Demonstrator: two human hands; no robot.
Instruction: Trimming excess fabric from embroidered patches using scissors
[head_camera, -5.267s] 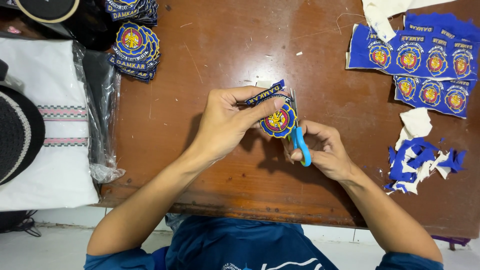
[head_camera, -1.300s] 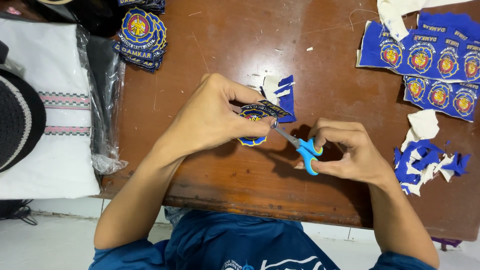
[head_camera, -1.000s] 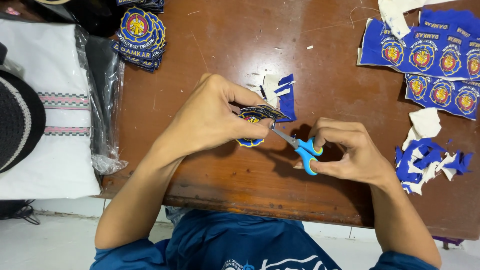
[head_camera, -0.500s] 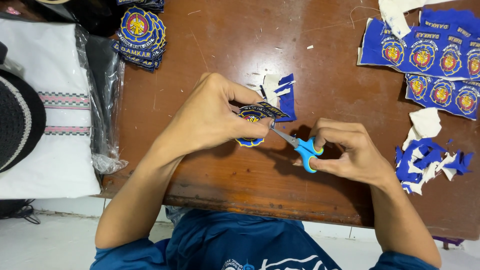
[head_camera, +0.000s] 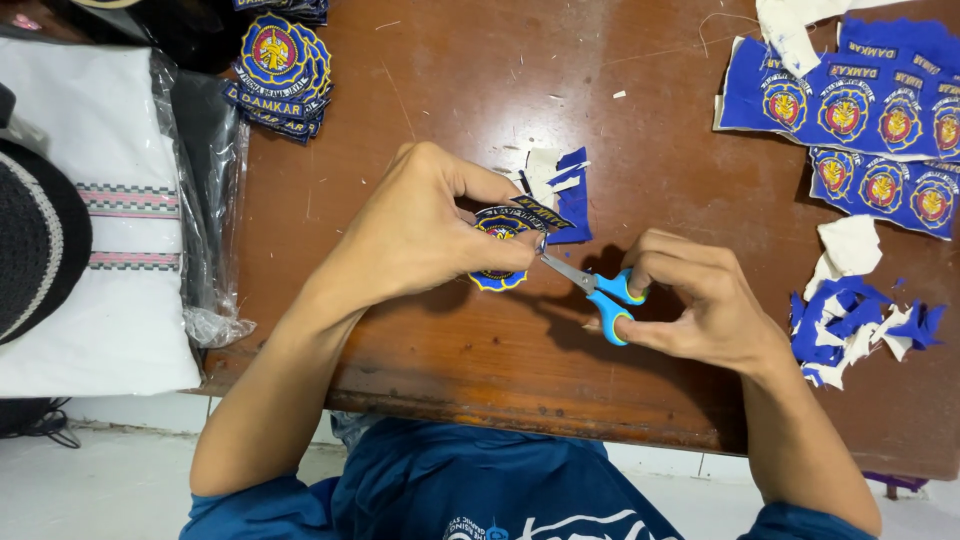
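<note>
Left hand (head_camera: 425, 235) is closed, pinching a thin, light, floppy embroidered patch (head_camera: 500, 250) just above the wooden table (head_camera: 420, 90), best gripped near the cut, while the right hand (head_camera: 700, 305) is curled through blue-handled scissors (head_camera: 590, 285).

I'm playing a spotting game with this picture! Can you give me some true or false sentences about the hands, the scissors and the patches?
1. The right hand holds scissors with blue handles. True.
2. The left hand holds a red apple. False: it holds a blue embroidered patch.
3. A stack of cut-out patches lies at the far left of the wooden table. True.
4. The uncut sheets of patches lie on the floor. False: they lie on the table, far right.
5. Blue and white scraps lie beside the right hand. True.
</note>
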